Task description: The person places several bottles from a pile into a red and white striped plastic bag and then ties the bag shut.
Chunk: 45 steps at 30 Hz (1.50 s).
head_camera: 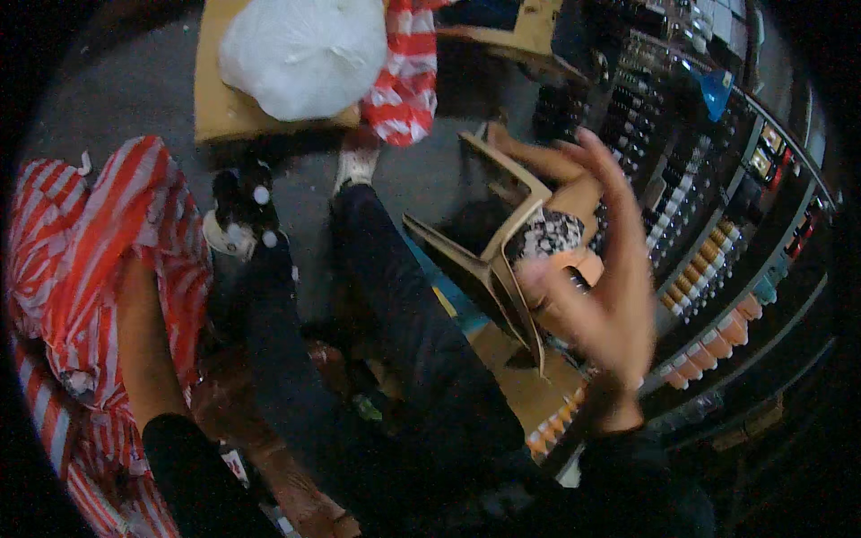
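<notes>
My left forearm reaches into a red-and-white striped plastic bag (165,222) at the left, and the bag hides my left hand. My right hand (615,289) is raised at the right, blurred, with thumb and fingers apart and nothing in it. Beneath and beside it, a beige plastic chair (521,222) stands near my leg. Several dark bottles with pale caps (245,202) are grouped between the striped bag and my feet.
A full white plastic bag (303,57) rests on a cardboard box (212,101). Another striped bag (407,74) hangs beside it. A person's bare leg (551,161) is at the chair. Shelves of bottles and jars (706,262) line the right.
</notes>
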Tool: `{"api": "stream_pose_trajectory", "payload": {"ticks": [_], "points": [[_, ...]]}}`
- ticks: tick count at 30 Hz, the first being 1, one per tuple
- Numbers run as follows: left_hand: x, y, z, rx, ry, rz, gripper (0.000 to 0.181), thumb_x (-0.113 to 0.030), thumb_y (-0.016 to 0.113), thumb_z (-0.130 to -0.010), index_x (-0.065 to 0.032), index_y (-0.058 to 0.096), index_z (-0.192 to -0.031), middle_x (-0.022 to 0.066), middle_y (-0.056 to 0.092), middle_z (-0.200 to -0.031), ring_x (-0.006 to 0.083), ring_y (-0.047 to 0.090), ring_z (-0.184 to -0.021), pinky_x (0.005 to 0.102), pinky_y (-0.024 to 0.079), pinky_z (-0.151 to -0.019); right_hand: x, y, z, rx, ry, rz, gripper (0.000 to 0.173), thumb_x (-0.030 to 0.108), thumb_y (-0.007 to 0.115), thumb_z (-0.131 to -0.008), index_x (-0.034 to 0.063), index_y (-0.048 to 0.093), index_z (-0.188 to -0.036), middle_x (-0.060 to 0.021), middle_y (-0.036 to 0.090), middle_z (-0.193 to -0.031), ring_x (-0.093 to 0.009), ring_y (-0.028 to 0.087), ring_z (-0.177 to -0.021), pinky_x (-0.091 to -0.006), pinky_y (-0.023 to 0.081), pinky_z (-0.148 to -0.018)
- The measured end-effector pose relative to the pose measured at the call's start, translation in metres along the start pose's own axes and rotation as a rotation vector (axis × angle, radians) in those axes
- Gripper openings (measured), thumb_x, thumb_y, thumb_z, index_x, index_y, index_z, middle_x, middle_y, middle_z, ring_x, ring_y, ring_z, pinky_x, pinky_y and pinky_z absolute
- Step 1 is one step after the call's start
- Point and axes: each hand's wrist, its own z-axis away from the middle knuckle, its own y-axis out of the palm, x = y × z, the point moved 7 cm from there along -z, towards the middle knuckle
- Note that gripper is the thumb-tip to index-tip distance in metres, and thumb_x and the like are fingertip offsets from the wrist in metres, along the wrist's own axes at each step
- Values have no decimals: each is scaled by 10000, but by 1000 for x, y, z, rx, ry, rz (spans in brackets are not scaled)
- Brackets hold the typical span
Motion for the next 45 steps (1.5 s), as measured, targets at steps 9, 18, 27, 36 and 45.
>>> {"api": "stream_pose_trajectory", "payload": {"ticks": [9,18,27,36,45], "points": [[-12,-10,45,-64,-121,266,442,-205,523,-956,-14,527,-1356,240,543,-1350,368,511,-1265,452,399,-1062,-133,-60,246,810,954,235,1199,647,777,-685,69,190,-1555,-315,358,-1442,-468,418,-1331,-495,399,-1072],[-331,-154,332,-414,-105,1102,297,-22,644,-801,-25,629,-1098,127,611,-1050,297,573,-1025,388,456,-925,-44,-10,312,120,841,-228,817,163,694,-900,0,208,-1535,-312,464,-1372,-442,522,-1208,-455,419,-1020],[-557,-134,367,40,37,1615,676,-399,540,-999,-81,267,-1529,218,522,-1219,346,597,-1093,412,492,-910,-35,-2,251,226,233,541,511,158,707,-867,47,582,-1350,-188,533,-1045,-349,527,-997,-419,441,-883],[-514,-154,427,562,145,1991,954,-528,558,-957,-88,-20,-1577,261,367,-1486,408,510,-1254,428,405,-1054,69,8,248,273,180,89,432,50,758,-658,94,750,-1088,-116,554,-1020,-256,536,-874,-320,469,-733],[-243,-174,413,48,-297,2320,982,-150,680,-861,-251,31,-1591,164,382,-1455,215,604,-930,325,568,-609,224,118,21,182,-537,-321,875,269,883,-614,49,532,-1385,-160,583,-1155,-290,545,-995,-360,470,-828]]}}
